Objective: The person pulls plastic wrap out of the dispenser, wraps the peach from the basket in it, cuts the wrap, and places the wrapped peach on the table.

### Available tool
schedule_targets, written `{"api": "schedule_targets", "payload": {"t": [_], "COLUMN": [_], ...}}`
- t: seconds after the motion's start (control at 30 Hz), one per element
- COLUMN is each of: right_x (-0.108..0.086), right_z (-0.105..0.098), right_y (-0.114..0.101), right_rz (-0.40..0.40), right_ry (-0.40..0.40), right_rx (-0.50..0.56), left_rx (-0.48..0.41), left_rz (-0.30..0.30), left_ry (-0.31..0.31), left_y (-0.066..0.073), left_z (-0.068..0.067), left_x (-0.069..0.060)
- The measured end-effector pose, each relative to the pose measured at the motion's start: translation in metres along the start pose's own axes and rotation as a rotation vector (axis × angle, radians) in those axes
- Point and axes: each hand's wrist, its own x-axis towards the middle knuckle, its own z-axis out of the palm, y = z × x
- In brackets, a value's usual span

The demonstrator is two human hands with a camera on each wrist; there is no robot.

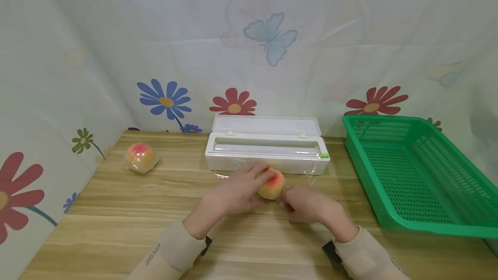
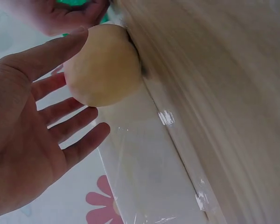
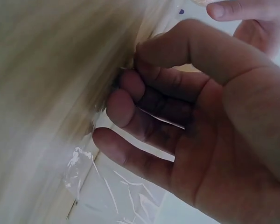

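A yellow peach with a red top [image 1: 272, 186] sits on the table just in front of a white cling film dispenser [image 1: 268, 163]. My left hand [image 1: 239, 190] holds the peach from its left side, thumb and fingertips against it. To the right of the fruit, my right hand [image 1: 311, 205] has its thumb and forefinger pinched together at the cling film [image 3: 81, 170], its other fingers curled. The pinched bit of film is mostly hidden by the fingers. Clear film stretches from the dispenser toward the peach.
Another peach [image 1: 141, 158], wrapped in clear film, lies at the back left of the wooden table [image 1: 163, 198]. The dispenser's lid [image 1: 266, 124] stands raised at the back. A green plastic basket [image 1: 367, 185] is on the right. A flowered curtain hangs behind.
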Motion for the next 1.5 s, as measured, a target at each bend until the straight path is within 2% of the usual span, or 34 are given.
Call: {"api": "schedule_targets", "payload": {"t": [0.17, 0.37, 0.5, 0.7, 0.93, 1.17, 1.37, 1.5], "right_x": [-0.002, 0.0, 0.003, 0.006, 0.004, 0.005, 0.008, 0.011], "right_z": [-0.005, -0.009, -0.005, 0.0, -0.002, -0.007, -0.01, -0.009], "right_y": [0.0, 0.002, 0.005, 0.01, 0.012, 0.014, 0.012, 0.013], "right_rz": [0.036, 0.011, 0.015, -0.023, -0.014, -0.068, -0.021, -0.022], "right_ry": [-0.041, 0.017, 0.006, 0.033, 0.05, 0.11, 0.185, 0.214], "right_rx": [0.053, 0.039, 0.038, 0.026, 0.036, 0.105, 0.144, 0.151], "left_rx": [-0.008, -0.01, -0.018, -0.033, -0.047, -0.027, 0.002, 0.043], "left_rz": [-0.009, -0.03, -0.046, -0.032, -0.04, -0.084, -0.117, -0.152], "left_ry": [-0.01, -0.012, -0.031, -0.019, -0.019, -0.045, -0.01, -0.018], "left_y": [0.001, 0.002, 0.002, 0.003, 0.003, 0.003, 0.005, 0.009], "left_z": [0.003, 0.003, 0.004, 0.002, 0.002, 0.005, 0.009, 0.011], "left_x": [0.001, 0.001, 0.0, -0.001, 0.0, 0.001, 0.004, 0.008]}}
